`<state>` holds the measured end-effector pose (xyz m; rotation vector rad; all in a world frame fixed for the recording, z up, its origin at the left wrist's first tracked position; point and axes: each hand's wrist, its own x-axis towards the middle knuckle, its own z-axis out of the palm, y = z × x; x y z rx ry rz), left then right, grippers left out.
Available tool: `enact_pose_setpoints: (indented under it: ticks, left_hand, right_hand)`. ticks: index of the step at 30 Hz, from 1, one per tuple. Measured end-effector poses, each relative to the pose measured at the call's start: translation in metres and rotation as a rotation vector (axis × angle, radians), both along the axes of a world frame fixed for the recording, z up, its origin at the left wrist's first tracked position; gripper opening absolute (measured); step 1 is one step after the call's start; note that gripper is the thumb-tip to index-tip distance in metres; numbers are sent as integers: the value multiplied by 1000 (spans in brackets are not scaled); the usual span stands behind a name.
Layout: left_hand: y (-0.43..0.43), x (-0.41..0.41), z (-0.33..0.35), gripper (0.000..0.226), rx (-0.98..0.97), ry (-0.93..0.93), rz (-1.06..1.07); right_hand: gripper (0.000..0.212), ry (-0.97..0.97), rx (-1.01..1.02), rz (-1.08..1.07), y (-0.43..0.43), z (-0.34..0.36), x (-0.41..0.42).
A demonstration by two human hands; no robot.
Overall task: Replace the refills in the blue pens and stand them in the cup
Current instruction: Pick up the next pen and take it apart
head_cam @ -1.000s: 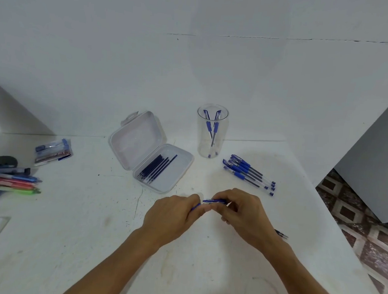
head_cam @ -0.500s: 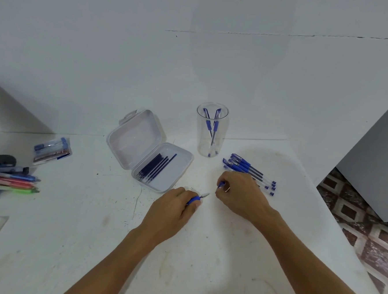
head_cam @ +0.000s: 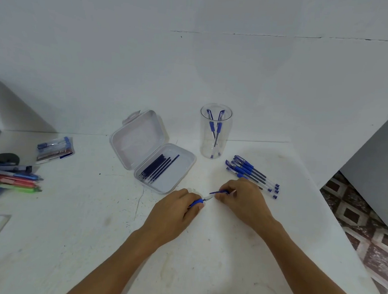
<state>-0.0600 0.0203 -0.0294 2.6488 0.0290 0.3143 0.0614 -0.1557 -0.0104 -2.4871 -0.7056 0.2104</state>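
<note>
Centre frame, left hand (head_cam: 174, 211) clenched round the pen (head_cam: 197, 202), right hand (head_cam: 244, 202) pinching what looks like its cap (head_cam: 219, 191): line it up straight with the tip, then push home.

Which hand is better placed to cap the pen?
The right hand: it pinches a small blue piece, likely the cap, just off the bare tip of the pen that the left hand grips.
</note>
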Motion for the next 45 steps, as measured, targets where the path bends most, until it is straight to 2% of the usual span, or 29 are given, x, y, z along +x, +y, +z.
enact_pose_setpoints:
  ticks: [3,7,19,23,28,30,33,35,39,42,45]
  left_hand:
    - [0,0,0,29,2,-1,0]
    - [0,0,-1,31,3,9,-12]
    - [-1,4,0,36,4,-1,-30]
    - [-1,5,4,38,23,-24,-48]
    - [-3,4,8,32,115,-102,-71]
    - [-3,6,9,32,173,-140,-95]
    - [-4,5,9,36,141,-130,-107]
    - [-3,5,11,39,111,-112,-104]
    - [-2,5,15,39,137,-122,-101]
    - [-1,4,14,38,161,-114,-99]
    - [-1,5,14,39,132,-120,-87]
  right_hand:
    - [33,-107,-85,7,-3,-6,1]
    - [42,-137,-120,15,-6,-6,2]
    - [34,-164,-94,35,-9,0,0]
    - [29,-27,58,18,-7,15,-9]
    - [27,388,232,21,-4,23,-21]
    - [23,474,302,13,-4,23,-24]
    - [13,479,425,37,-8,21,-26]
    - [15,468,457,47,-8,20,-27]
    - [20,507,428,13,-4,22,-26]
    - [17,469,403,31,-6,24,-26]
    - [24,533,428,28,-5,28,-26]
